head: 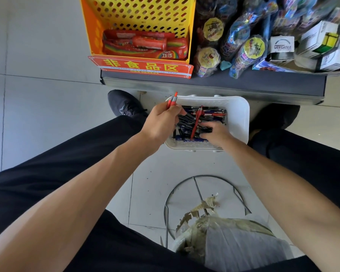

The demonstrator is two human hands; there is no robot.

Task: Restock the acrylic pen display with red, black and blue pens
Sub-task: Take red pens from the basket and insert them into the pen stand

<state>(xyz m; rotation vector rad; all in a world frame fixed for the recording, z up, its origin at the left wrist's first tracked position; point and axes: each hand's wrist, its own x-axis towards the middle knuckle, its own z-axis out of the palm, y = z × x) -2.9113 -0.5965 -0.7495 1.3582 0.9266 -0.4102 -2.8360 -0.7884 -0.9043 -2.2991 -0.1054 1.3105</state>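
The left hand (162,122) is curling its fingers around two red pens with grey grips (172,101), which are sticking out of the fist toward 12 o'clock, just over the rim of the white perforated plastic basket (239,118) at its 10 o'clock corner. The right hand (217,133) is reaching into the basket from 5 o'clock; its fingertips are pinching a single red pen (195,123) near its lower end, and that pen is standing tilted above the heap, its top end pointing toward 12 o'clock. How the remaining right fingers are lying cannot be told, as the back of the hand is covering them.

The basket is sitting on the pale tiled floor (47,107) between the person's black shoes and is holding a loose pile of black, blue and red pens (206,116) lying crosswise. The acrylic display is not showing anywhere.

At 12 o'clock from the basket a grey shelf edge (243,83) is running across, carrying a yellow perforated crate (137,14) with red candy packs at 11 o'clock and bagged toys and small white boxes at 1 o'clock. At 6 o'clock a round wire-framed stool (202,193) is standing.
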